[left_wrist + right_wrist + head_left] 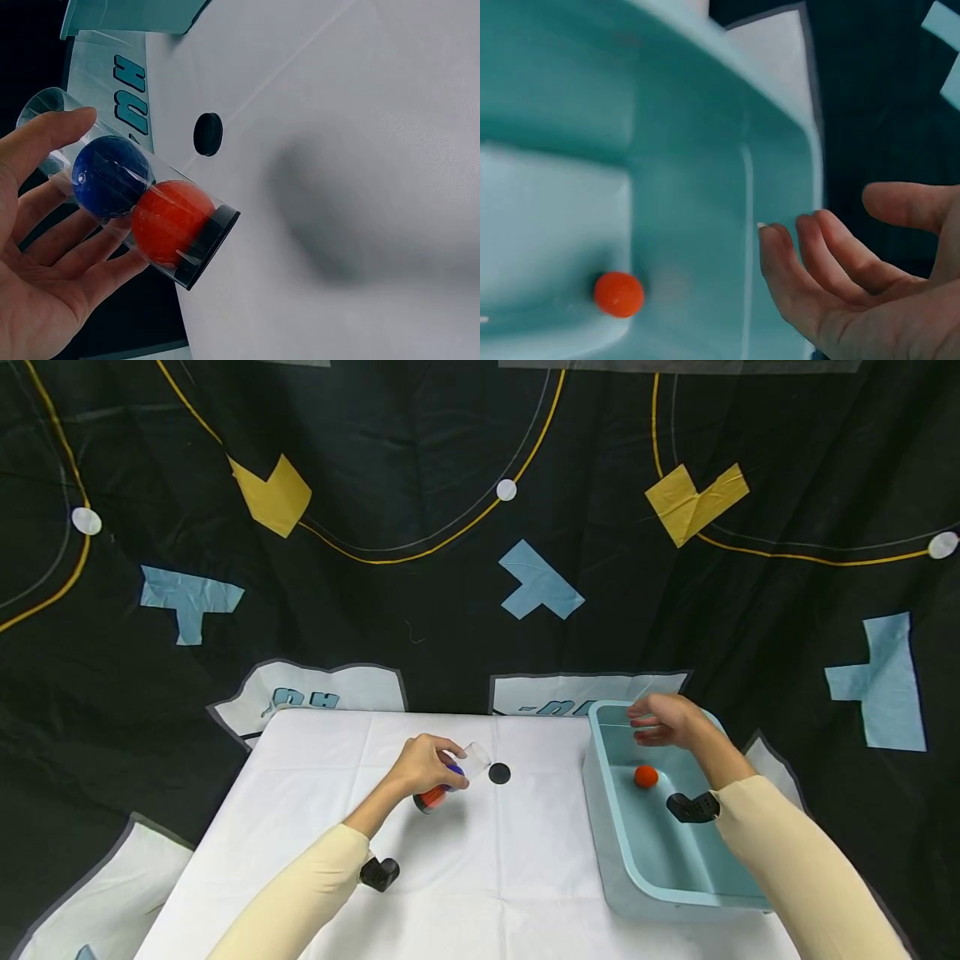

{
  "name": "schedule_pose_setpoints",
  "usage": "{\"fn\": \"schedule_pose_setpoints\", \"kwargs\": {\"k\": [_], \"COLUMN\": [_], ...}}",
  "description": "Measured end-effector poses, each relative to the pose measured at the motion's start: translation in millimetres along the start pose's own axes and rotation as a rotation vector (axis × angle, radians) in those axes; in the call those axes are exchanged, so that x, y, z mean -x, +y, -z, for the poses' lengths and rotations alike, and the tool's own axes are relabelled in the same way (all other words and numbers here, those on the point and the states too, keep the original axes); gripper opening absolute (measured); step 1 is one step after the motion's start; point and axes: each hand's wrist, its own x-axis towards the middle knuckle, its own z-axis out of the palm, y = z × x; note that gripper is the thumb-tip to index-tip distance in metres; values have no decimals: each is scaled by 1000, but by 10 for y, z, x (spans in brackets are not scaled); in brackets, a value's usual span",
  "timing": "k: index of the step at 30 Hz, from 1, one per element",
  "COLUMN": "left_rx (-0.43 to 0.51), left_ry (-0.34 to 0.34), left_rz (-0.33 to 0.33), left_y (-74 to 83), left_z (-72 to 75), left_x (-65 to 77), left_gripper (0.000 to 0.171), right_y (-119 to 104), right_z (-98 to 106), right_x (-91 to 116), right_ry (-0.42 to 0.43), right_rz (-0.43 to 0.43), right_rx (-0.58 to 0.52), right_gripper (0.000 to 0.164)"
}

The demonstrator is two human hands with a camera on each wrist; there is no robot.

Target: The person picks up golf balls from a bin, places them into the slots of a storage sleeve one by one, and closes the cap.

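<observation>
My left hand (422, 767) grips a clear plastic tube (477, 760) above the white table, tilted. In the left wrist view a blue ball (112, 177) and a red-orange ball (172, 223) sit inside it, the red-orange one against the black cap (210, 247) at the lower end. The tube's upper end appears uncapped. A loose black cap (498, 773) lies on the table just right of the tube. Over the far end of a light-blue bin (611, 827), my right hand (663, 720) holds nothing, its fingers loosely bent. An orange ball (619, 294) rests on the bin floor.
The bin stands on the right side of the white-covered table (540, 860), its walls raised around it. Behind the table hangs a black cloth (420, 635) with blue and yellow tape pieces.
</observation>
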Motion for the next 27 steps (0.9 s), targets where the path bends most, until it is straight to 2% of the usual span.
{"fn": "schedule_pose_setpoints", "kwargs": {"k": [4, 9, 16, 27], "left_rx": [0, -1, 1, 3], "left_ry": [1, 7, 10, 9], "left_rz": [6, 10, -4, 15], "left_y": [-15, -33, -55, -64], "left_z": [2, 6, 0, 8], "left_x": [-1, 2, -5, 12], "left_gripper": [37, 36, 37, 38], "right_y": [172, 381, 668, 950], "right_z": [57, 124, 152, 223], "right_x": [-73, -157, -281, -438], "right_ry": [33, 26, 97, 57], "right_rz": [-36, -79, -114, -149], "right_rx": [-4, -6, 6, -29], "right_gripper": [59, 56, 56, 56]}}
